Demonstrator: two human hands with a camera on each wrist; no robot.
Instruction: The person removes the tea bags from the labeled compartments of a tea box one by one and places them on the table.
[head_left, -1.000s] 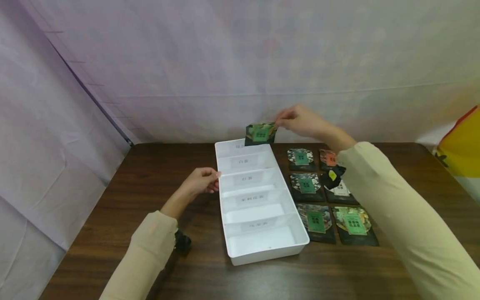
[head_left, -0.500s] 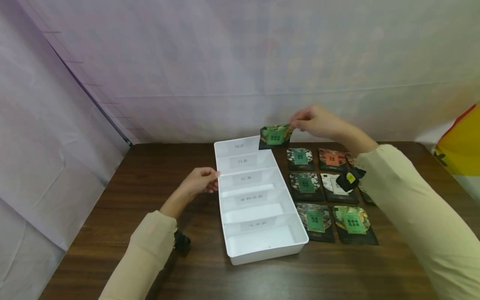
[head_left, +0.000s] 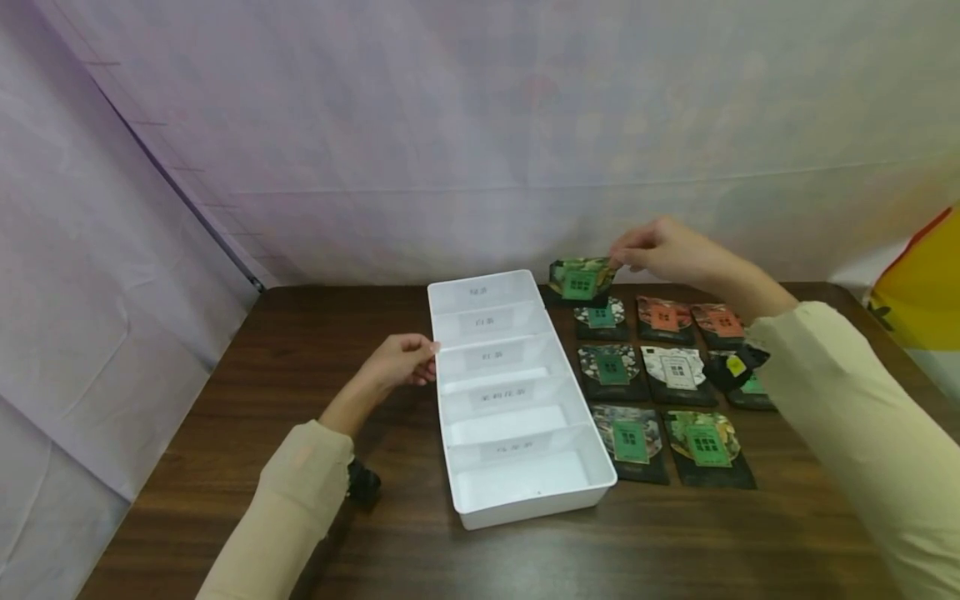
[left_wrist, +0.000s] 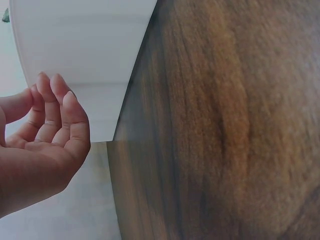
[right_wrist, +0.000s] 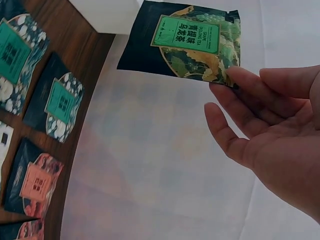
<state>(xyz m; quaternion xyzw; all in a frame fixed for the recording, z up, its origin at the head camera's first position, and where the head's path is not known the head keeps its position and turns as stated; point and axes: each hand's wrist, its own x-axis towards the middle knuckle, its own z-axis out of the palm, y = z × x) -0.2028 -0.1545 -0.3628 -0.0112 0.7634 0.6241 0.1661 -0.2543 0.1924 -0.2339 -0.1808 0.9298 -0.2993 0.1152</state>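
My right hand (head_left: 667, 250) pinches the upper right corner of a tea sachet (head_left: 581, 282) between thumb and fingers, at the back of the table. The sachet is dark with a green label reading "Grape Oolong Tea" (right_wrist: 185, 34), and hangs above the row of sachets, just right of the divided box. With its fingertips my left hand (head_left: 405, 360) pinches the left rim of the white box (head_left: 536, 508), which has several labelled compartments. From the left wrist, that hand (left_wrist: 55, 125) shows curled fingers meeting the thumb at the box's rim.
Right of the box lie several flat tea sachets in rows, among them a white-label one (head_left: 678, 371), a red-label one (head_left: 664, 318) and a green-label one (head_left: 708, 450). A pale curtain (head_left: 480, 167) stands behind the brown table (head_left: 375, 542).
My right hand has moved right with the grape oolong sachet, from over the box's far end to beside it. My left hand stays at the box's rim.
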